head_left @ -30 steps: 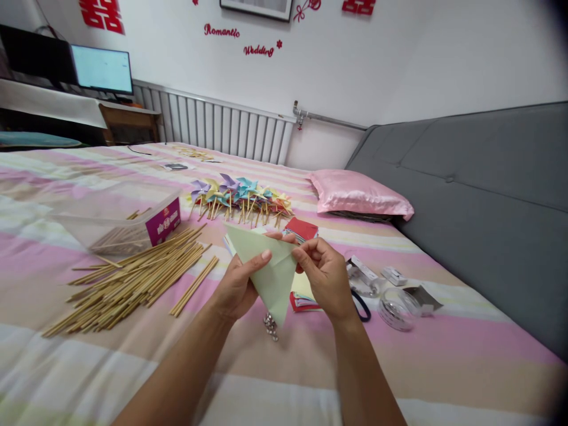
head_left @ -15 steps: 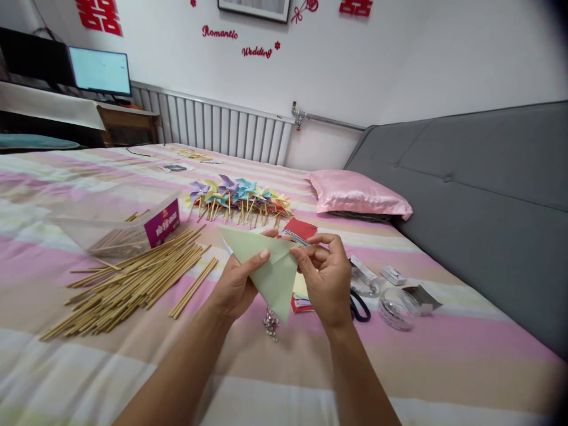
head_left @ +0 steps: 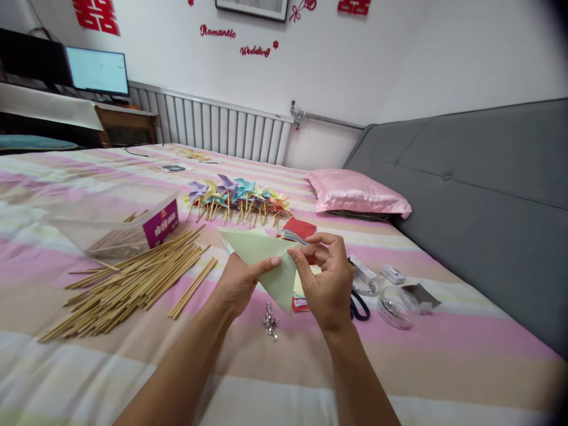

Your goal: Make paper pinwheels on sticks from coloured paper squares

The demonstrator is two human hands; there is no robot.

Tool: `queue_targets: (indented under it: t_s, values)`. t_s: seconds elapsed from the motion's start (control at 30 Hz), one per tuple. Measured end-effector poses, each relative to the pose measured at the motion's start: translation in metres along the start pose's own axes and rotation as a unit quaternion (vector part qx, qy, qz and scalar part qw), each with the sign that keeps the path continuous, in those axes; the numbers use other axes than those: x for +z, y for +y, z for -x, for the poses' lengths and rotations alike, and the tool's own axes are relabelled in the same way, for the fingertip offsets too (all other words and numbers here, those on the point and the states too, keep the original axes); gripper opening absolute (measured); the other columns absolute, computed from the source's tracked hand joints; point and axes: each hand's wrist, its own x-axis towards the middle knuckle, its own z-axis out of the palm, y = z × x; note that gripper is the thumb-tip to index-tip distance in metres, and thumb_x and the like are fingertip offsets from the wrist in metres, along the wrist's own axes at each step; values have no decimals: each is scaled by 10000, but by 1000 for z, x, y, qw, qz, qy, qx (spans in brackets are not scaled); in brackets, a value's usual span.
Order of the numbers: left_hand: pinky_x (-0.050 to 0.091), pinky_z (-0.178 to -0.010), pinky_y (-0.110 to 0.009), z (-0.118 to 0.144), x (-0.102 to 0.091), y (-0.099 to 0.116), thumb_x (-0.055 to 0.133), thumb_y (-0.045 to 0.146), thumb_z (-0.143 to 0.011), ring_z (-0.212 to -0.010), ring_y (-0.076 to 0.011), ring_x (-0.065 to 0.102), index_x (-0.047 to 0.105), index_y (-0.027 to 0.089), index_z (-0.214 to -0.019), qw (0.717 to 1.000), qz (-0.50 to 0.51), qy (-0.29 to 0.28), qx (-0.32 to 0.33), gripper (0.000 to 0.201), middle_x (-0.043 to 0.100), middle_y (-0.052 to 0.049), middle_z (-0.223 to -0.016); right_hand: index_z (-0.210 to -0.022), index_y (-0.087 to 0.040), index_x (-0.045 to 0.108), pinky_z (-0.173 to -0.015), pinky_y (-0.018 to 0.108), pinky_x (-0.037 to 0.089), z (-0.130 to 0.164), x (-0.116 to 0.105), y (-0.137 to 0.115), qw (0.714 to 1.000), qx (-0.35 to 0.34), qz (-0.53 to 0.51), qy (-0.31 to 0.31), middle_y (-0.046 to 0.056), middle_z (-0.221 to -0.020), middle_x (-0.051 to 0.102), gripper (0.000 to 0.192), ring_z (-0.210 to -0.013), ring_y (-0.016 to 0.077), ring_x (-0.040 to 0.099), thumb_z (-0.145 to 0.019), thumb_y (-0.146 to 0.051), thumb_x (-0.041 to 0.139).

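Note:
A pale green sheet of paper (head_left: 248,247) is held above the bed between both hands. My left hand (head_left: 237,284) grips its left side, thumb lying across the front and the other fingers hidden behind. My right hand (head_left: 326,275) pinches its right corner between thumb and fingers. Below the paper lies a small heap of shiny metal pieces (head_left: 270,322). Behind my right hand are stacks of coloured paper, a red-topped one (head_left: 300,227) and another partly covered (head_left: 300,304). Dark scissor handles (head_left: 360,305) show beside my right wrist.
Many wooden sticks (head_left: 133,284) lie at left beside a clear plastic box (head_left: 106,207). Finished paper pinwheels (head_left: 239,195) lie farther back. A round clear container (head_left: 398,307) and small packets (head_left: 393,274) are at right, with a pink pillow (head_left: 357,192) against the grey headboard (head_left: 479,195).
The green paper has bent further, its top part tilting toward me. My left thumb has slid right across it, and its lower tip has risen off the metal pieces in view.

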Motion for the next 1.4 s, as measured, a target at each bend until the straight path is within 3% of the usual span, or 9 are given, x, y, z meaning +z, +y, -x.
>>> queue_targets:
  t_s: [0.43,0.93,1.4]
  values:
    - [484,-767,-286,-2,1,0,816,150,-552,-844,-191,638,670,148,-1062,999,2,32,38,530,717,-86,-943,-1052,-211,558,-628,250,536,1,-3,-3,999,7,13,-29,-20,-729,660,232,-625,119,652,-822,-210,591]
    - [506,-741,-300,-1,2,-1,820,171,-526,-800,-207,654,714,126,-868,997,-25,54,57,361,730,-85,-885,-904,-203,600,-631,255,548,-1,-3,-5,1000,13,13,-25,0,-748,676,82,-661,132,663,-823,-207,585]
    - [510,-727,-299,0,3,-2,817,181,-541,-771,-202,654,719,127,-836,994,-38,57,80,316,731,-77,-843,-813,-191,567,-618,248,537,1,-1,-6,997,68,-22,-10,-10,-699,646,66,-637,132,653,-800,-236,613]
